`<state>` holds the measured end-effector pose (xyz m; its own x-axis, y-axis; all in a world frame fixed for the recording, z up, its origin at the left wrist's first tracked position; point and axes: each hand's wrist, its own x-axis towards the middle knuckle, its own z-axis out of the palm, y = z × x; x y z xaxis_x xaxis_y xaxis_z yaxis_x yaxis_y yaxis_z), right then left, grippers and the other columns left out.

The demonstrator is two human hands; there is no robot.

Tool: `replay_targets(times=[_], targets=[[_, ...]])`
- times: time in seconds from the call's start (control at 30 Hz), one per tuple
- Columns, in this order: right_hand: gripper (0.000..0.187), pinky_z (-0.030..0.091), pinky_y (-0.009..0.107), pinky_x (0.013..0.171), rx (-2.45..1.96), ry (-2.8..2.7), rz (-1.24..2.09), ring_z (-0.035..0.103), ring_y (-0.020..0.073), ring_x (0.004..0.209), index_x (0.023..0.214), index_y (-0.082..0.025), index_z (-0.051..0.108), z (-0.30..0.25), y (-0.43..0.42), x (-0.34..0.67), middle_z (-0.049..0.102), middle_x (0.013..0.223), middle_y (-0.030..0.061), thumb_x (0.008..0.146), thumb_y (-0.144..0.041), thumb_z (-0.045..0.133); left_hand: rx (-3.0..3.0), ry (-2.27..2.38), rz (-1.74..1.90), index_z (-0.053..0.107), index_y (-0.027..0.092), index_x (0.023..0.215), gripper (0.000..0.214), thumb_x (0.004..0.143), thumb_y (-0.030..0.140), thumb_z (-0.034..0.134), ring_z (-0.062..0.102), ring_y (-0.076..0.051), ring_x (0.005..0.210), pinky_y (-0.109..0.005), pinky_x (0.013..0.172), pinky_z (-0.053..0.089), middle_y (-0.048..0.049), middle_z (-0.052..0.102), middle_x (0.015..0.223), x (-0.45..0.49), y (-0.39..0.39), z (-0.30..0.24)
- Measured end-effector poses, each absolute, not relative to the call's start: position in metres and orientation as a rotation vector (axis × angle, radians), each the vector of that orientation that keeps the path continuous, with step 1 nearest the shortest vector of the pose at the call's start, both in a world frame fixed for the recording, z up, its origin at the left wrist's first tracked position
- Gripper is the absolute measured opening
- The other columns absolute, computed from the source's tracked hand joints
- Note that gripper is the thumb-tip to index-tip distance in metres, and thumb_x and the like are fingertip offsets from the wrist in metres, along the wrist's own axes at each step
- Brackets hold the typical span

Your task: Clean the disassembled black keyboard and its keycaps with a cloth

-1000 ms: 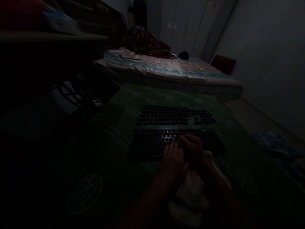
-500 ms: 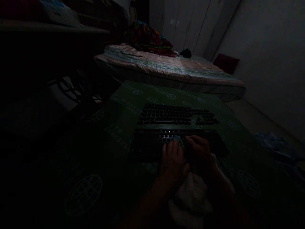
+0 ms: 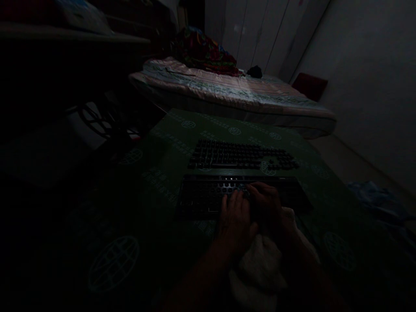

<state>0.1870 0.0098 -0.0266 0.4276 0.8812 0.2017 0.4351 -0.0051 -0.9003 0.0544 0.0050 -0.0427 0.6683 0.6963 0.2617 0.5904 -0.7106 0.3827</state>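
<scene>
A dark keyboard frame [image 3: 201, 197] with bare switch holes lies on a green mat [image 3: 162, 164]. Beyond it, rows of black keycaps [image 3: 240, 154] are laid out on the mat. My left hand [image 3: 234, 221] rests on the frame's middle with its fingers stretched flat. Close beside it, my right hand [image 3: 267, 207] is curled, fingertips pressed down on the frame near a small bluish thing [image 3: 242, 188]; what it pinches is too dark to name. A white cloth [image 3: 260, 264] lies under my wrists.
A low mattress [image 3: 234, 93] with a striped sheet and a bundle of colourful fabric [image 3: 204, 52] stands behind the mat. A dark table or shelf and a wire rack [image 3: 97, 123] are at the left. Bluish fabric [image 3: 373, 195] lies on the floor at right.
My hands have stayed on the keyboard frame, shifting slightly; the right fingers moved a little leftward toward the bluish thing. The view drifted slightly.
</scene>
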Motion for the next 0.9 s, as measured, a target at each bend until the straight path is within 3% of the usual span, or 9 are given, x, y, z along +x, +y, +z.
replay_targets(times=[0.9], targets=[[0.023, 0.049, 0.027, 0.065, -1.615, -1.207, 0.497, 0.063, 0.0178, 0.068, 0.076, -0.020, 0.068, -0.0342, 0.0142, 0.1848, 0.071, 0.075, 0.0037, 0.075, -0.039, 0.055, 2.576, 1.002, 0.622, 0.044, 0.009, 0.122, 0.049, 0.080, 0.034, 0.052, 0.034, -0.032, 0.128, -0.054, 0.105, 0.026, -0.0175, 0.045, 0.133, 0.0508, 0.0046, -0.0377]])
